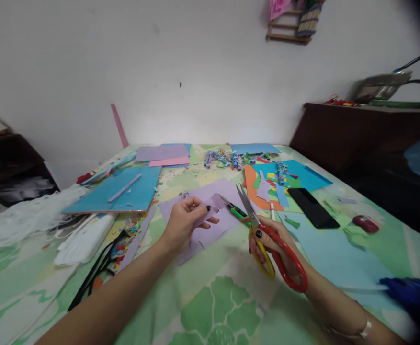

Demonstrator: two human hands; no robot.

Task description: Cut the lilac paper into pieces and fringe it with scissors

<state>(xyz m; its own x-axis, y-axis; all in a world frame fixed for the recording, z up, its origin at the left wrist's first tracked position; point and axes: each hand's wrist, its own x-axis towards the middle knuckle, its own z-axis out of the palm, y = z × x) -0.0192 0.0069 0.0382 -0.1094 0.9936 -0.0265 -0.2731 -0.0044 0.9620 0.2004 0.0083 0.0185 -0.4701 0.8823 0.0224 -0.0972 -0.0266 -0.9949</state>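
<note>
My left hand [184, 221] pinches a small strip of lilac paper [210, 211] just above a larger lilac sheet [210, 191] lying on the table. My right hand [276, 247] grips big scissors [267, 239] with red and yellow handles. Their blades are closed and point up and away, towards the lilac strip. A small green-handled pair of snips [234, 208] lies on the lilac sheet between my two hands.
A green patterned cloth [217, 306] covers the table. A blue board [119, 191] lies at the left, white cord [19, 218] beyond it. Coloured paper scraps [270, 184], a black phone [313, 207] and a red object [366, 224] lie at the right. A dark cabinet [357, 134] stands behind.
</note>
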